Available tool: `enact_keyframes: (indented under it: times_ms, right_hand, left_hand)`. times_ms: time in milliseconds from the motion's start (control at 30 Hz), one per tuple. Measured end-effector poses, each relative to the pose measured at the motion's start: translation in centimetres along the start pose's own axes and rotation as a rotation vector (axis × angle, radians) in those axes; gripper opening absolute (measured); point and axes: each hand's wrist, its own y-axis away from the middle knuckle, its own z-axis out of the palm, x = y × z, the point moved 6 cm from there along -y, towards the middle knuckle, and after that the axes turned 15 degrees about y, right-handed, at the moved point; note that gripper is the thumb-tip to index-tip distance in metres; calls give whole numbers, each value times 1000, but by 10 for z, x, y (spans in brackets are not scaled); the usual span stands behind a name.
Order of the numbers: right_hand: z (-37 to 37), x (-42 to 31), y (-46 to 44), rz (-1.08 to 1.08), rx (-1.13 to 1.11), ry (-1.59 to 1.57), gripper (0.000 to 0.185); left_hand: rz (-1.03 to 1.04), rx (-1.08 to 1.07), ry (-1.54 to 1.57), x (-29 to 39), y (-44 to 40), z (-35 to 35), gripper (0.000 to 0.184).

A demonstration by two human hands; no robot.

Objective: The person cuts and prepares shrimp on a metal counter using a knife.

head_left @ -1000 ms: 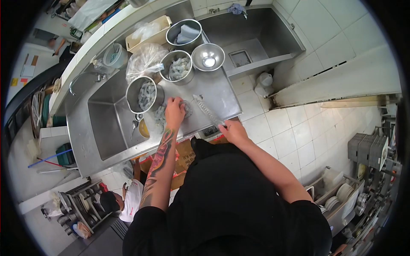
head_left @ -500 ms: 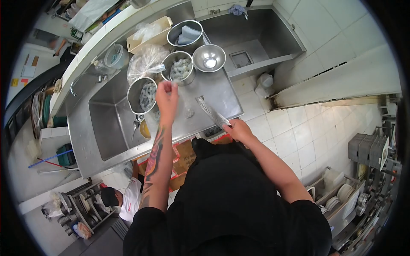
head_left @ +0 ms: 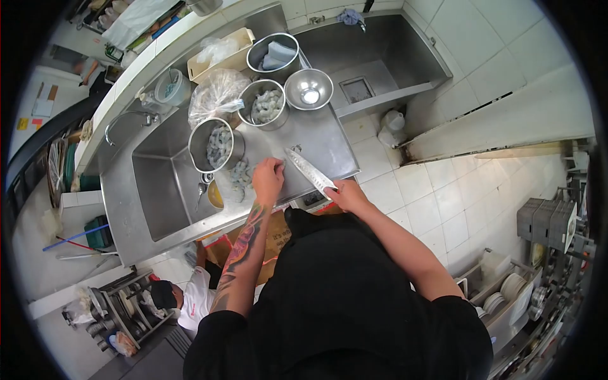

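Observation:
A knife [head_left: 310, 171] is gripped by its handle in my right hand [head_left: 347, 195], its blade pointing up and left over the steel counter [head_left: 329, 142]. My left hand [head_left: 268, 180] is closed near the blade, low over the counter; whatever its fingers hold is too small to make out. Just left of that hand lies a pile of greyish shrimp [head_left: 239, 179]. Beyond the pile stands a steel pot [head_left: 193, 152] with shrimp inside, and a second pot [head_left: 283, 116] of shrimp is farther back.
A steel bowl [head_left: 309, 87], a pot with a grey-blue item [head_left: 277, 55], a clear plastic bag [head_left: 215, 95] and a cream tray [head_left: 244, 58] stand behind. Sinks lie left [head_left: 158, 196] and back right [head_left: 386, 54]. A person in white [head_left: 195, 301] is at lower left.
My left hand went up to the near pot's rim and has come back down beside the knife. The knife shifted slightly, and its blade now shows its broad side.

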Motion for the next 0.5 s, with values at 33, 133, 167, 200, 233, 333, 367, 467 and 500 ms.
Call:
enact_keyframes:
  times_ms: [33, 133, 167, 200, 233, 333, 367, 467, 500]
  right_hand:
    - [1, -2, -4, -2, -1, 2, 44]
    - [-7, -19, -11, -57, 77, 76, 44]
    - [-9, -23, -10, -55, 62, 58, 44]
    - [-12, -27, -9, -52, 48, 40, 45]
    - [-9, -24, -12, -51, 51, 38, 45]
    - [-10, -29, -13, -154, 95, 23, 40]
    - [-8, -25, -10, -96, 25, -11, 43]
    - [5, -13, -3, -61, -26, -59, 45]
    - [4, -14, 1, -83, -6, -73, 45]
  left_hand:
    - [49, -8, 2, 0, -6, 0, 11]
    - [105, -8, 5, -2, -18, -2, 9]
    - [113, -2, 7, -2, -20, -3, 8]
    - [115, -2, 6, -2, -20, -3, 8]
    - [120, 12, 12, -1, -21, -4, 8]
    - [85, 38, 46, -2, -21, -4, 8]
    - [40, 51, 73, -5, -20, -3, 8]
    - [-9, 64, 87, -8, -21, -3, 9]
    - [-9, 63, 87, -7, -21, -3, 9]
